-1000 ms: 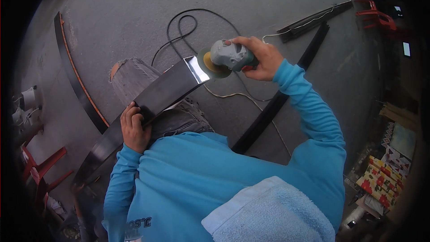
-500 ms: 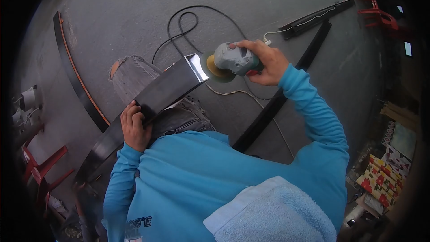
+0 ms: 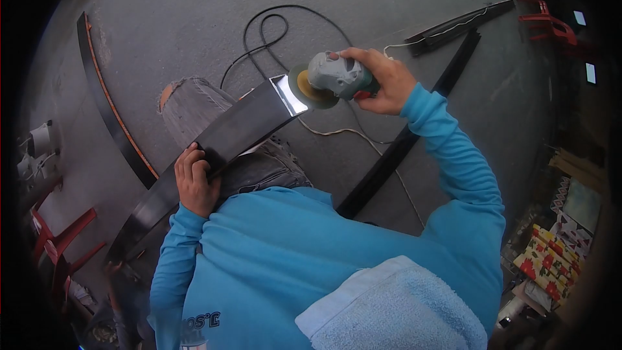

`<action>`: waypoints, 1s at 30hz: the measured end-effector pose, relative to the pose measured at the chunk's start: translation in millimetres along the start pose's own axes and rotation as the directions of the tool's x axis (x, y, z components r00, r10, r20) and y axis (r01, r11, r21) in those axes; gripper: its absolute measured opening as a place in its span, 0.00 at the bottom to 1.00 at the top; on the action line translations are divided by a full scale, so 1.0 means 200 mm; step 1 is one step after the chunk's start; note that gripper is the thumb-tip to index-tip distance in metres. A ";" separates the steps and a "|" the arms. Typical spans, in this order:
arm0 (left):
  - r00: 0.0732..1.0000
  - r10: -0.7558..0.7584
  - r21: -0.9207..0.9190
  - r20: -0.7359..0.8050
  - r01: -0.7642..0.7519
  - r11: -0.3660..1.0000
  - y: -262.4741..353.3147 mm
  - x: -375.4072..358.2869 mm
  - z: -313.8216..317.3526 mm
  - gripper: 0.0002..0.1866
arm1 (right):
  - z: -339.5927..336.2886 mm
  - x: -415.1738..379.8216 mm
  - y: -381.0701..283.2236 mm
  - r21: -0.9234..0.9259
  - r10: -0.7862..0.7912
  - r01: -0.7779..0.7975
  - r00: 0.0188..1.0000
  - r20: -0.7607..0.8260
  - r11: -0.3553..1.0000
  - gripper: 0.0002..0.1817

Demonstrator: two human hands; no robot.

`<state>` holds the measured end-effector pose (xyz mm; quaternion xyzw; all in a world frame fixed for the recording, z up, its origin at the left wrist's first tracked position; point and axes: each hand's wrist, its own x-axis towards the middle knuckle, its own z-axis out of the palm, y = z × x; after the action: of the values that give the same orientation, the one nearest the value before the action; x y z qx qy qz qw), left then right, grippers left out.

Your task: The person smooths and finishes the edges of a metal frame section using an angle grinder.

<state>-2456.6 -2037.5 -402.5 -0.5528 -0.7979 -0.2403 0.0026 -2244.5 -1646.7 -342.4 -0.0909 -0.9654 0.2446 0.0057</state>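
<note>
A long dark metal bar (image 3: 243, 116) with a bright bare end (image 3: 289, 96) lies slantwise over my knees. My left hand (image 3: 197, 181) grips its near edge, fingers curled over the top face. In my right hand (image 3: 387, 83) is an angle grinder (image 3: 337, 75), grey at the head and greenish at the body. Its round disc (image 3: 302, 85) sits right at the bar's bright end; whether it touches cannot be made out. My right thumb and part of the grinder's body are partly hidden.
Another dark bar (image 3: 408, 136) lies on the floor at right, with more bars (image 3: 460, 26) behind. A black cable (image 3: 285, 6) loops beyond the grinder; a pale cord (image 3: 363, 135) runs near it. Red chairs (image 3: 68, 233) stand at left, an orange-edged strip (image 3: 116, 107) nearby.
The grinder has shifted slightly up and away from my body, its disc moving higher along the bar's end. The bar's end has edged a little to the right. My left hand keeps its place.
</note>
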 end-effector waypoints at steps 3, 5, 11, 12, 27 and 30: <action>1.000 0.000 -0.004 -0.003 0.000 1.000 0.00 -0.01 0.00 0.23 | 0.01 0.01 -0.02 0.031 0.013 -0.012 1.000 -0.012 0.999 0.45; 1.000 0.000 -0.008 -0.005 0.000 1.000 0.00 0.00 0.00 0.23 | 0.02 0.01 -0.02 0.015 0.025 -0.025 1.000 -0.017 1.000 0.44; 1.000 0.008 -0.019 -0.009 -0.008 1.000 -0.01 -0.01 0.01 0.23 | 0.02 -0.01 0.01 -0.012 0.084 -0.084 0.996 -0.030 0.996 0.44; 1.000 0.006 -0.016 -0.010 -0.006 1.000 -0.02 -0.01 0.01 0.23 | 0.02 -0.02 0.01 -0.003 0.100 -0.101 0.995 -0.030 0.995 0.44; 1.000 -0.001 -0.020 -0.008 0.001 1.000 0.00 0.00 0.00 0.23 | 0.00 -0.10 -0.07 0.086 0.081 -0.081 0.997 0.005 0.993 0.44; 1.000 -0.008 -0.016 -0.009 0.007 1.000 0.00 0.00 0.00 0.23 | -0.04 -0.17 -0.10 0.115 0.104 -0.108 0.994 0.037 0.988 0.44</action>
<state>-2456.6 -2037.3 -401.8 -0.5487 -0.7980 -0.2491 0.0012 -2213.7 -1666.1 -325.7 -0.1377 -0.9432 0.3018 -0.0169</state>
